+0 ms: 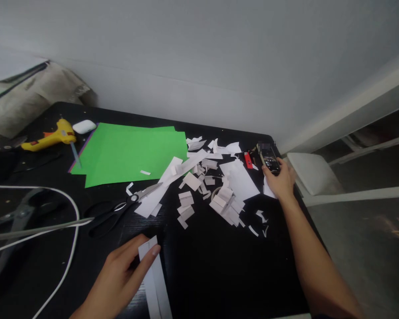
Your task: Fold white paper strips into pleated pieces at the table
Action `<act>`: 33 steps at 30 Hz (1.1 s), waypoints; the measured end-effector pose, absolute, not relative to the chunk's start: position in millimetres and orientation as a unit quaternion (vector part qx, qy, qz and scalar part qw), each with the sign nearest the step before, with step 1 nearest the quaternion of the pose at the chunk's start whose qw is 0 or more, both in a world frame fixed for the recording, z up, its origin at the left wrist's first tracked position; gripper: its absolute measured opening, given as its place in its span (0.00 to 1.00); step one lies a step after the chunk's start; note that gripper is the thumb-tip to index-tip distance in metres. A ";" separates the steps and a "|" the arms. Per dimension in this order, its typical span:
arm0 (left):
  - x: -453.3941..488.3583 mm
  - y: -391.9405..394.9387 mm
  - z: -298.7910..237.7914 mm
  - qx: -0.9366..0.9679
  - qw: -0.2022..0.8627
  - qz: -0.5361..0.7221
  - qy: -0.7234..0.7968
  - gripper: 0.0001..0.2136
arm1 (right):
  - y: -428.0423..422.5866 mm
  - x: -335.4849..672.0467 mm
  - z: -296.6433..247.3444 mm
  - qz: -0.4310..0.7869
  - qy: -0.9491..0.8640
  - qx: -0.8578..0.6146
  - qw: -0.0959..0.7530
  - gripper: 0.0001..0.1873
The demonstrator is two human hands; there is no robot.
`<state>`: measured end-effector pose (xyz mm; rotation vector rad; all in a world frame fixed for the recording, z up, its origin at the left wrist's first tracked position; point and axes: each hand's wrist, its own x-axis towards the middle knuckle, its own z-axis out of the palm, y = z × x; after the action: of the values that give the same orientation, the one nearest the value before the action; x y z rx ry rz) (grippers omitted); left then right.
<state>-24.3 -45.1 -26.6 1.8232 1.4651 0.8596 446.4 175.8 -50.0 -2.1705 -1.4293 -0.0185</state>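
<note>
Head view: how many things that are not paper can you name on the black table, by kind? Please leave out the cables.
Yellow plastic glue gun: 1
White oval case: 1
Black-handled metal scissors: 1
Small red lighter: 1
Black phone, touched by the right hand: 1
Total: 5

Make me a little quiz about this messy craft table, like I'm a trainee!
1. True or false: the scissors lie on the green paper.
2. What does the right hand touch? A the phone, B the glue gun, C the lighter.
3. Fill in: the left hand holds a folded white paper ____.

Key: 1 false, they lie on the black table beside it. 2 A. 3 strip.
</note>
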 end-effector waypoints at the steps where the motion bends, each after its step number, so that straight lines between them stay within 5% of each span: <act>1: -24.3 -45.3 -26.9 0.694 0.318 0.325 0.558 0.11 | 176.0 447.2 -50.7 -0.008 -0.532 -0.802 0.270 0.38; 33: -23.8 -44.1 -26.9 0.691 0.328 0.334 0.551 0.12 | 177.9 449.9 -54.0 -0.009 -0.529 -0.802 0.277 0.40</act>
<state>-23.8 -44.1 -26.9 1.8082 1.4428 0.8741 449.9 177.9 -54.0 -2.1550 -1.4206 -0.0231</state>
